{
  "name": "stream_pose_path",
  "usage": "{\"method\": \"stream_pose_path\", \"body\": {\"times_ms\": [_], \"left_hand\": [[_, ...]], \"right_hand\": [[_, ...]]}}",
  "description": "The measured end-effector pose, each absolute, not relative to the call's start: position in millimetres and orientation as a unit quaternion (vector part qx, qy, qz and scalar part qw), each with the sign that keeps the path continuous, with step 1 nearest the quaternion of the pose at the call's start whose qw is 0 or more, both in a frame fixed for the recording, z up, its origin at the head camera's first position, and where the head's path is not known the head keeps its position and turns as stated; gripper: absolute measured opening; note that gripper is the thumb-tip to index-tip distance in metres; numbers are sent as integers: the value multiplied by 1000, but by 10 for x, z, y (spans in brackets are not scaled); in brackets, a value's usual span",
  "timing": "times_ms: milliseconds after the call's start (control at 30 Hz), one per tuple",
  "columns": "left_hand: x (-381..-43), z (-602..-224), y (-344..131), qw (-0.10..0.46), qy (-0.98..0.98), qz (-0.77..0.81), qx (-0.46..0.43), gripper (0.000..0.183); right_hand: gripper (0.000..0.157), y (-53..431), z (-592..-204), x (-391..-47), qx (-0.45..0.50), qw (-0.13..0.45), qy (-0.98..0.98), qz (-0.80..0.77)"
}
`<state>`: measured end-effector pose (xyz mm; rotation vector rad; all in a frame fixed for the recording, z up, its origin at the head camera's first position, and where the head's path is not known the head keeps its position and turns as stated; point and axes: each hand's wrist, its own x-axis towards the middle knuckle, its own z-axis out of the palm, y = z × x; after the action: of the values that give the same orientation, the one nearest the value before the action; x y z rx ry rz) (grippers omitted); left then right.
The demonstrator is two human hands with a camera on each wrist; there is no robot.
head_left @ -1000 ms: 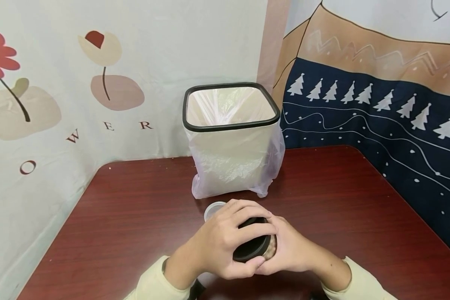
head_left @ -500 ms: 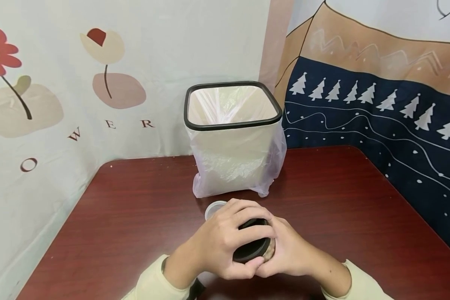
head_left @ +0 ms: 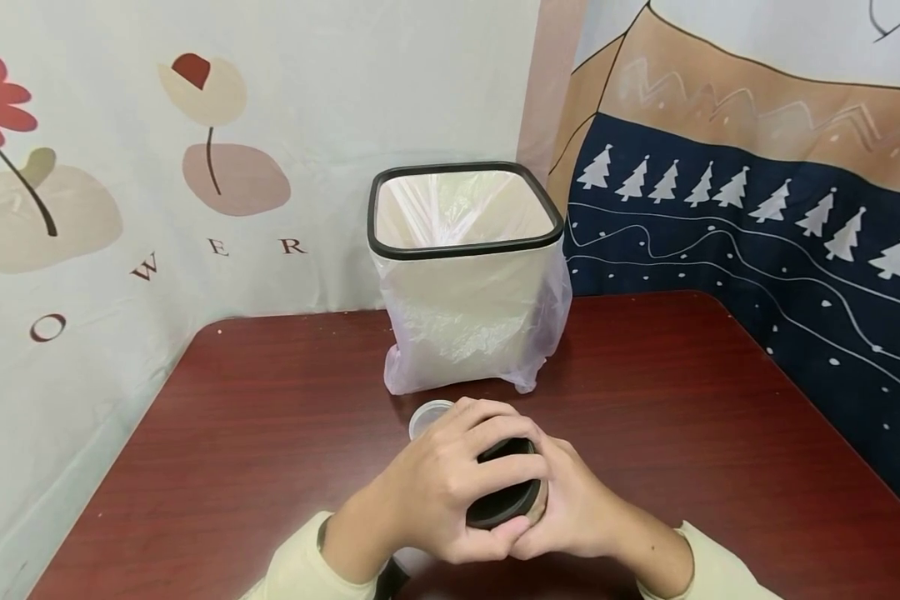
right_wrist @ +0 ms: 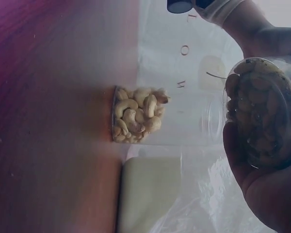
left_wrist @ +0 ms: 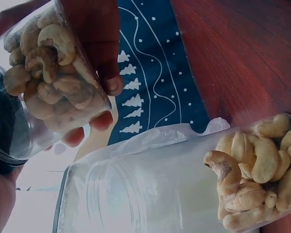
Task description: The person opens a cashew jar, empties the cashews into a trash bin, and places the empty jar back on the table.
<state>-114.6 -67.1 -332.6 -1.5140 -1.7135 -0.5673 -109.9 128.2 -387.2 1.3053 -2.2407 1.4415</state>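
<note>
In the head view, my left hand [head_left: 450, 487] lies over the black lid [head_left: 504, 504] of a clear jar, fingers spread across it and curled at its edge. My right hand [head_left: 581, 508] grips the jar's side. Cashews fill much of this tilted jar [left_wrist: 53, 82], as the left wrist view shows. Its base faces the right wrist camera, with the right palm [right_wrist: 269, 199] around it. A second clear jar [right_wrist: 189, 119] stands upright on the table, uncapped, with cashews in its lower part. Only its rim [head_left: 426, 414] shows beyond my left hand in the head view.
A bin [head_left: 465, 292] with a black rim, lined with a translucent bag, stands behind the hands on the dark red table [head_left: 270, 433]. Printed cloths [head_left: 390, 92] hang close behind the table and along its right side.
Both hands keep their hold on the lidded jar. The right hand and forearm have shifted slightly left, and less of the jar's side shows below the lid. The bin has stayed in place.
</note>
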Motion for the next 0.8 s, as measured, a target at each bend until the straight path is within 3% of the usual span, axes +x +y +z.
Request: {"method": "stream_pose_path", "body": {"times_ms": [800], "left_hand": [[-1161, -3354, -658, 392, -688, -225, -568, 33]], "right_hand": [[95, 1250, -3874, -1054, 389, 117, -782, 473]]}}
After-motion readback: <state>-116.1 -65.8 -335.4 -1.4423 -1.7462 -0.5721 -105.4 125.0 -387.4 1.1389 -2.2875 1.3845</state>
